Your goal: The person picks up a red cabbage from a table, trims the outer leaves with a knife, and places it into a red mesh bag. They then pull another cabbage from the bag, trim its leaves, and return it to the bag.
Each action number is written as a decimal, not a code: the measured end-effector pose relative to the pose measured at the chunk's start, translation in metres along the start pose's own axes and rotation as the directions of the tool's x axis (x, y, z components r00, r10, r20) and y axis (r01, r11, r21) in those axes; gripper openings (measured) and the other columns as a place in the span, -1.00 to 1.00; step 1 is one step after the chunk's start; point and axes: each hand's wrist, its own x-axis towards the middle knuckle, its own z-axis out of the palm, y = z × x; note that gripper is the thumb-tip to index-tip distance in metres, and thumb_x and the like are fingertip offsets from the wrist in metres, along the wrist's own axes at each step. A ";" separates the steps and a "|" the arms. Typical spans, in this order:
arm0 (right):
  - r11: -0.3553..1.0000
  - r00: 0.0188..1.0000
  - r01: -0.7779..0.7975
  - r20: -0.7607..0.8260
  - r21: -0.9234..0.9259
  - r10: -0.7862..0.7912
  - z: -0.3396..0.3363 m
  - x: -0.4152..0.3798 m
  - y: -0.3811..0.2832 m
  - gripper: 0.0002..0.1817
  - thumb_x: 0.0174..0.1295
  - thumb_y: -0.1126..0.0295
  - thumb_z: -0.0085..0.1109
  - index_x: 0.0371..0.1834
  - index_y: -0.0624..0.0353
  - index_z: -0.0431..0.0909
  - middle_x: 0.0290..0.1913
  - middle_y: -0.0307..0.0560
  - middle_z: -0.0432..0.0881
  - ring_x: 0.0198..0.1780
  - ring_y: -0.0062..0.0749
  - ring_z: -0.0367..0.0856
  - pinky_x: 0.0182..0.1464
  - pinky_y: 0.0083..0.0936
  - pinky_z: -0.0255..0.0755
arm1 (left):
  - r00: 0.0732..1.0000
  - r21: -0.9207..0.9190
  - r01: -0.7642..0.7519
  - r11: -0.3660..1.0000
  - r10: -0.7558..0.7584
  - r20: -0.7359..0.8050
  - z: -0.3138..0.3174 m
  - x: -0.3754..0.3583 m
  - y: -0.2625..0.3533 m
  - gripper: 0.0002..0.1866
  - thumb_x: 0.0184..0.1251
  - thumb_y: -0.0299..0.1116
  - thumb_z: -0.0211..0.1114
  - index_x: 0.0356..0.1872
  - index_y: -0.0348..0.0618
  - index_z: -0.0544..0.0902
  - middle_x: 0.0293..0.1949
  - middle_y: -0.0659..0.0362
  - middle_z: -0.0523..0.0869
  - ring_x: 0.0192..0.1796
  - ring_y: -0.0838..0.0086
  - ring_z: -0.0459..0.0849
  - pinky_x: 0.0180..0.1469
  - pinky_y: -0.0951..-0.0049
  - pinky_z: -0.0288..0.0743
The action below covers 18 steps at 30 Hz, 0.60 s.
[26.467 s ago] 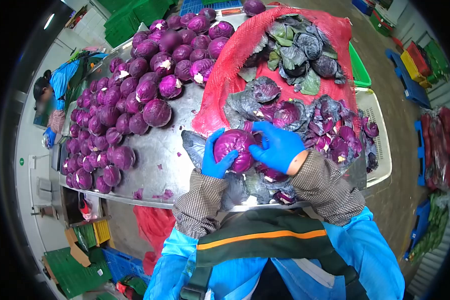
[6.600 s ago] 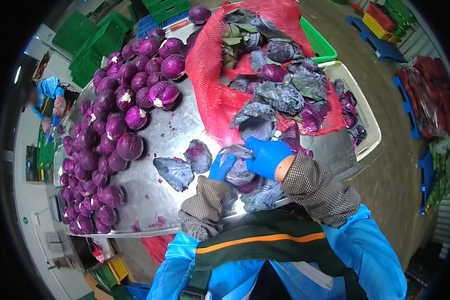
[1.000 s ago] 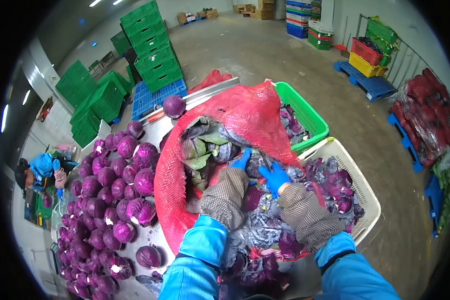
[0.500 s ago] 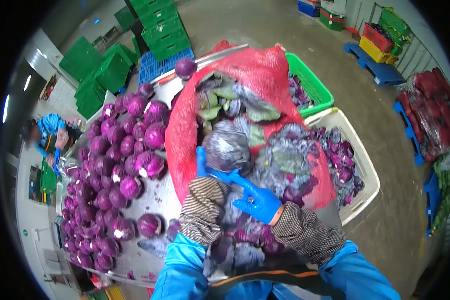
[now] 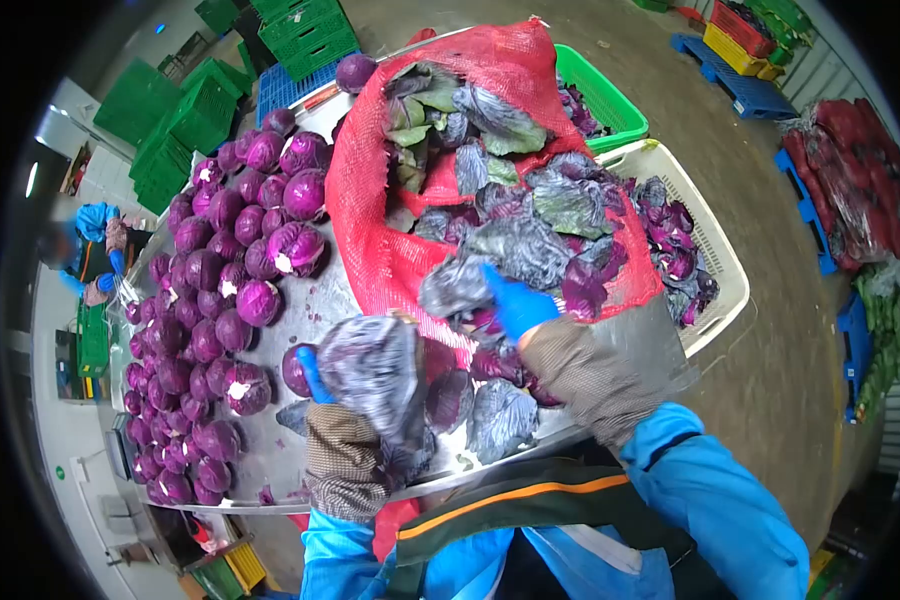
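My left hand (image 5: 315,378), in a blue glove, holds a purple cabbage (image 5: 373,370) with loose grey outer leaves, low over the metal table (image 5: 315,440). My right hand (image 5: 518,303), also gloved, is over the leaf heap beside a greyish leaf (image 5: 457,287); the fingertips are partly hidden, and whether it grips that leaf is unclear. A red mesh sack (image 5: 365,200) lies open behind both hands, with green and grey leaves inside. Trimmed purple cabbages (image 5: 205,270) are piled on the left.
A white crate (image 5: 738,290) and a green crate (image 5: 630,115) holding leaves stand at the right. Green crates (image 5: 310,45) are stacked behind the table. At far left a co-worker (image 5: 95,240) in blue stands. Blue pallets (image 5: 745,90) and red sacks (image 5: 850,180) are farther right.
My left hand has brought the cabbage out of the sack opening, toward me and leftward. My right hand has come off the cabbage and is over the leaves. The view has shifted.
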 end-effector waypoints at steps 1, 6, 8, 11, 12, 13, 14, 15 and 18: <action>0.978 0.970 -0.159 0.163 -0.138 0.181 -0.043 -0.010 -0.010 -0.45 0.26 0.35 -0.22 0.36 -0.26 0.06 0.02 0.27 0.48 -0.07 0.11 0.56 -0.03 -0.14 0.43 | 0.999 -0.002 0.037 0.999 -0.037 -0.009 0.007 0.000 -0.007 -0.17 0.22 0.33 -0.18 0.30 -0.16 0.22 0.24 -0.01 0.36 0.27 0.12 0.32 0.33 0.09 0.14; 0.925 0.927 -0.369 -0.101 -0.085 0.360 -0.091 -0.047 0.093 -0.39 0.18 0.12 0.07 0.28 0.06 0.17 -0.01 0.11 0.56 -0.08 -0.09 0.58 -0.04 -0.33 0.42 | 0.946 0.248 0.255 0.935 -0.188 -0.263 0.037 0.029 -0.022 -0.23 0.21 0.18 0.02 0.27 -0.22 0.23 0.17 -0.06 0.42 0.22 0.15 0.40 0.30 0.16 0.23; 0.935 0.887 -0.324 -0.297 0.146 0.354 -0.095 -0.055 0.084 -0.39 0.14 0.10 0.13 0.22 0.08 0.22 -0.06 0.10 0.58 -0.11 -0.09 0.59 -0.07 -0.31 0.42 | 0.998 0.545 0.006 0.839 -0.035 0.044 0.051 0.046 -0.026 -0.15 0.02 -0.03 0.34 0.29 -0.20 0.17 0.18 -0.04 0.39 0.23 0.16 0.38 0.29 0.20 0.23; 0.854 0.875 -0.201 -0.303 0.481 0.377 -0.096 -0.075 0.014 -0.49 0.11 0.14 0.19 0.06 0.13 0.31 -0.20 0.08 0.60 -0.18 -0.11 0.60 -0.13 -0.28 0.43 | 0.962 0.915 -0.250 0.318 -0.027 0.272 0.052 0.054 -0.049 -0.01 -0.26 -0.21 0.55 0.27 -0.25 0.20 0.11 -0.11 0.43 0.20 0.16 0.42 0.22 0.16 0.28; 0.896 0.914 -0.073 -0.330 0.437 0.235 -0.091 -0.083 -0.019 -0.56 0.10 0.17 0.23 -0.05 0.12 0.34 -0.28 0.05 0.59 -0.24 -0.16 0.60 -0.17 -0.29 0.44 | 0.938 0.952 -0.295 0.077 -0.165 0.304 0.053 0.053 -0.050 0.04 -0.33 -0.18 0.55 0.27 -0.29 0.19 0.10 -0.16 0.42 0.18 0.06 0.42 0.24 0.11 0.24; 0.920 0.943 -0.099 -0.259 0.380 0.209 -0.056 -0.080 -0.012 -0.58 0.09 0.18 0.24 -0.05 0.09 0.35 -0.28 0.05 0.59 -0.23 -0.16 0.61 -0.18 -0.30 0.45 | 0.927 0.933 -0.357 0.032 -0.108 0.359 0.051 0.048 -0.053 0.06 -0.36 -0.17 0.55 0.28 -0.28 0.19 0.10 -0.18 0.42 0.18 0.02 0.41 0.24 0.09 0.23; 0.878 0.968 -0.214 -0.028 0.429 0.249 -0.049 -0.087 -0.034 -0.57 0.09 0.15 0.23 -0.04 0.09 0.37 -0.23 0.11 0.59 -0.18 -0.05 0.60 -0.14 -0.27 0.44 | 0.907 0.908 -0.418 -0.017 -0.056 0.417 0.046 0.043 -0.058 0.07 -0.38 -0.16 0.55 0.28 -0.27 0.19 0.09 -0.19 0.42 0.17 -0.02 0.40 0.25 0.08 0.22; 0.911 0.973 -0.230 0.067 0.341 0.221 -0.025 -0.085 -0.031 -0.55 0.10 0.10 0.20 -0.03 0.10 0.40 -0.17 0.16 0.58 -0.13 0.04 0.58 -0.11 -0.23 0.44 | 0.880 0.878 -0.474 -0.069 -0.008 0.475 0.042 0.038 -0.063 0.09 -0.41 -0.16 0.55 0.29 -0.26 0.19 0.09 -0.20 0.42 0.17 -0.06 0.40 0.25 0.06 0.21; 0.915 0.975 -0.219 0.098 0.339 0.197 0.010 -0.083 -0.028 -0.64 0.14 0.27 0.14 -0.03 0.17 0.43 -0.17 0.09 0.59 -0.14 -0.12 0.59 -0.09 -0.32 0.43 | 0.949 0.955 -0.288 -0.071 0.114 0.294 0.048 0.016 -0.068 0.04 -0.38 -0.09 0.56 0.21 -0.37 0.23 0.11 -0.21 0.39 0.17 -0.09 0.39 0.26 0.05 0.18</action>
